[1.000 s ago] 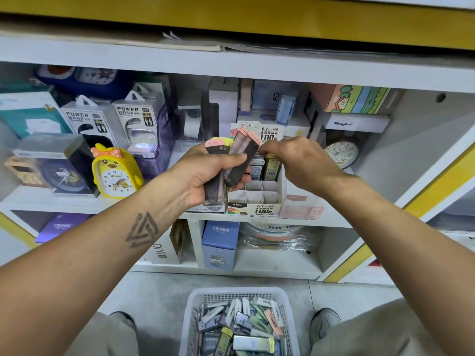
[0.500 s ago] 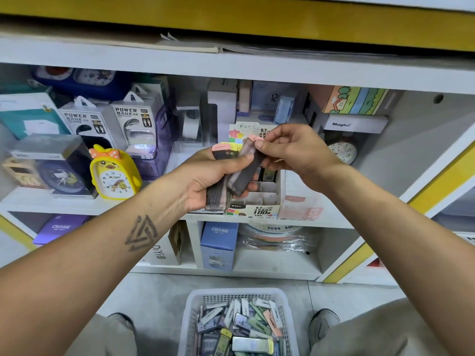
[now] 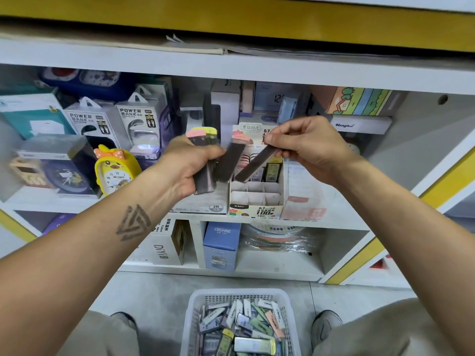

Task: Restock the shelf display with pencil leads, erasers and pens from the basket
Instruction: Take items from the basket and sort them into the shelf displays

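My left hand (image 3: pixel 191 165) grips a fanned bunch of dark pencil lead cases (image 3: pixel 221 163) with pink and yellow caps, in front of the middle shelf. My right hand (image 3: pixel 305 147) pinches the top of a single dark lead case (image 3: pixel 254 164), drawn clear of the bunch and slanting down to the left. Just below it on the shelf stands the cardboard lead display box (image 3: pixel 257 199), with several bare front cells and a few cases at its back. A white basket (image 3: pixel 240 322) full of lead cases and erasers sits on the floor between my feet.
A yellow duck alarm clock (image 3: pixel 115 170) and power bank boxes (image 3: pixel 136 124) stand left of the display. A flat 2B box (image 3: pixel 205 204) lies beside it, a pale pink box (image 3: pixel 303 201) to its right. The lower shelf holds a blue CRUHRE box (image 3: pixel 221 245).
My right hand came back from the display box to the bunch, pinched one lead case and pulled it out to the right. The left hand kept holding the bunch.
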